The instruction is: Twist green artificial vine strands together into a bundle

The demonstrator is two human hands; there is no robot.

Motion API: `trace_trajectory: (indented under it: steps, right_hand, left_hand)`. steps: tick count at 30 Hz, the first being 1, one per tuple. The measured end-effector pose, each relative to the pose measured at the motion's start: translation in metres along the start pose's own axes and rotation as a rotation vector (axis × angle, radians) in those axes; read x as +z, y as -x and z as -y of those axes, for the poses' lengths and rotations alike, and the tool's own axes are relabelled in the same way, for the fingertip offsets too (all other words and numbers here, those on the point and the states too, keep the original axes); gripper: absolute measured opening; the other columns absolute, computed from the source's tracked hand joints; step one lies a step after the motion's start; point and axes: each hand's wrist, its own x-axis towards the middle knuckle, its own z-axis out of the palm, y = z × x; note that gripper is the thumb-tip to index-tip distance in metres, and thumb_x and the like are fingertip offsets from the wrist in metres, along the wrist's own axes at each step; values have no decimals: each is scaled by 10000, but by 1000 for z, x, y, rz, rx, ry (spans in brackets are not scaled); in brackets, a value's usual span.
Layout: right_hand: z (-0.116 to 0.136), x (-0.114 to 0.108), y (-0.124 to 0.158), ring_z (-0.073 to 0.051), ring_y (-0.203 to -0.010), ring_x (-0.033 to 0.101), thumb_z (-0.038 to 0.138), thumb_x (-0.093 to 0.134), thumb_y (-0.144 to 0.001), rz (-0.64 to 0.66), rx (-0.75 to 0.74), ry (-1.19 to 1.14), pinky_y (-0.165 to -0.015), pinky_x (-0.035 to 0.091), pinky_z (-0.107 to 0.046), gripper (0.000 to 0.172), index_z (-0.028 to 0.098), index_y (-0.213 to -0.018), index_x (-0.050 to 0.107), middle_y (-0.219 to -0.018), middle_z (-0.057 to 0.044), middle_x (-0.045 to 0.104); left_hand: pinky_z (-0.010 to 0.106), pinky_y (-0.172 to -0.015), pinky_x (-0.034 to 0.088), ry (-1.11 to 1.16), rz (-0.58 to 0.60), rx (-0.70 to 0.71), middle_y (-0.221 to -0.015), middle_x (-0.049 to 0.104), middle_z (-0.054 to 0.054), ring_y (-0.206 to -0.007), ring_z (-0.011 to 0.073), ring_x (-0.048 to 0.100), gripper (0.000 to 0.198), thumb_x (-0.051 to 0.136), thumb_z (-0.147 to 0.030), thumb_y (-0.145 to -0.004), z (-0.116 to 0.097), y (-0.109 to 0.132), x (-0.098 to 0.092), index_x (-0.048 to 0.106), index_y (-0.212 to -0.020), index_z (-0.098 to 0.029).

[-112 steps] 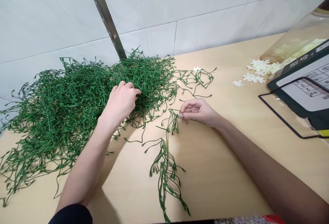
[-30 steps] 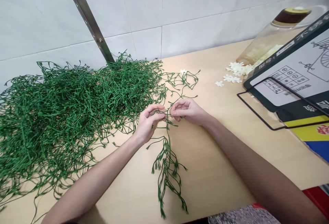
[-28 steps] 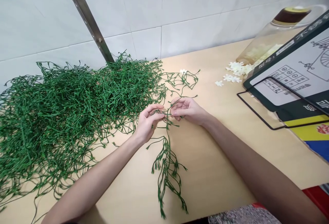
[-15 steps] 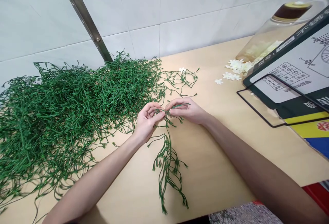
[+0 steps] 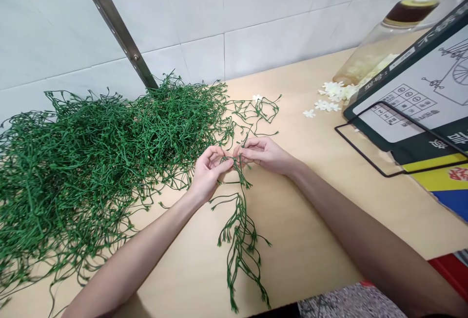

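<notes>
Between my fingertips is the upper end of a green artificial stem (image 5: 239,233) with many thin branching sprigs, its lower part hanging down toward the table's front edge. My left hand (image 5: 212,168) pinches it between thumb and forefinger. My right hand (image 5: 265,154) is closed on the same stem from the other side, thumb and fingers pressed together. The two sets of fingertips nearly meet, and what lies exactly between them is partly hidden. Left of my hands spreads a large tangled heap of similar green stems (image 5: 109,147).
Loose green sprigs (image 5: 261,111) and a small white flower (image 5: 257,97) lie beyond my hands. At the right are white flowers (image 5: 331,91), a clear plastic bottle (image 5: 380,40), a printed box (image 5: 405,99) and a black wire frame (image 5: 361,151). A metal bracket (image 5: 120,30) leans against the tiled wall.
My right hand's fingers have curled in more on the stem, and the sprigs near them now hang lower. The left hand keeps its pinch. The view has shifted slightly.
</notes>
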Motion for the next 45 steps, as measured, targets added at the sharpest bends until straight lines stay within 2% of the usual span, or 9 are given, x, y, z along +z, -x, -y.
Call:
trace_trajectory:
  steps: [5, 11, 15, 20, 24, 29, 36, 41, 45]
  right_hand:
    - [5, 2, 1, -73, -606, 606, 275, 859, -669, 61, 21, -37, -573, 507, -205, 246, 134, -785, 693, -759, -13, 707]
    - [8, 4, 2, -80, -653, 620, 259, 847, -675, 53, 41, 11, -606, 493, -200, 230, 132, -786, 691, -742, -5, 693]
    - [8, 3, 2, -78, -619, 601, 277, 853, -664, 38, 55, 18, -583, 488, -204, 253, 134, -788, 685, -715, 1, 680]
    - [5, -1, 1, -80, -608, 601, 278, 854, -672, 29, 52, -23, -555, 480, -194, 259, 140, -806, 679, -690, 3, 673]
    - [5, -3, 2, -76, -618, 599, 294, 831, -705, 84, 43, -113, -559, 478, -188, 267, 143, -863, 678, -715, 1, 667]
    - [7, -1, 3, -90, -746, 608, 197, 854, -641, 111, 43, -106, -660, 502, -197, 311, 151, -889, 671, -846, -10, 654]
    - [6, -2, 3, -42, -557, 465, 190, 828, -667, 54, 45, -100, -491, 397, -164, 249, 156, -846, 658, -711, 43, 534]
    - [6, 2, 2, -85, -637, 522, 241, 843, -647, 47, -40, 78, -577, 456, -211, 216, 149, -715, 660, -706, 15, 576]
    - [6, 2, 1, -146, -777, 589, 270, 793, -700, 134, -138, 243, -740, 498, -292, 133, 149, -716, 739, -778, -36, 645]
  left_hand:
    - [251, -720, 530, -39, 26, -69, -819, 659, -2, -705, 105, 634, 275, 821, -188, -621, -2, 1, 1, 600, -783, -159]
    - [213, -618, 490, -21, 76, -109, -756, 663, -2, -624, 90, 595, 169, 735, -112, -591, -6, 0, 0, 670, -741, -153]
    - [200, -620, 470, -64, 82, -107, -722, 653, -2, -645, 88, 582, 229, 764, -121, -588, -6, 0, 0, 712, -808, -148]
    - [219, -663, 477, -91, 37, -99, -707, 638, -16, -646, 87, 578, 290, 817, -171, -593, -5, 0, 1, 696, -857, -159]
    - [203, -564, 406, -114, 21, -110, -670, 629, -12, -580, 73, 530, 259, 789, -175, -592, -5, 0, 1, 692, -829, -137]
    - [211, -486, 329, -75, 6, -129, -619, 634, -26, -474, 60, 444, 259, 719, -160, -587, -4, 0, 1, 634, -832, -149]
    - [193, -441, 290, -63, 3, -178, -610, 652, -23, -460, 67, 467, 309, 729, -173, -572, -11, 1, 2, 598, -852, -168]
    - [188, -447, 258, -37, 35, -131, -552, 580, -52, -424, 23, 365, 275, 785, -199, -588, -10, 2, 2, 612, -797, -155]
    - [200, -471, 306, -27, 33, -106, -563, 584, -52, -436, 34, 398, 309, 823, -241, -587, -8, 2, 2, 624, -808, -157]
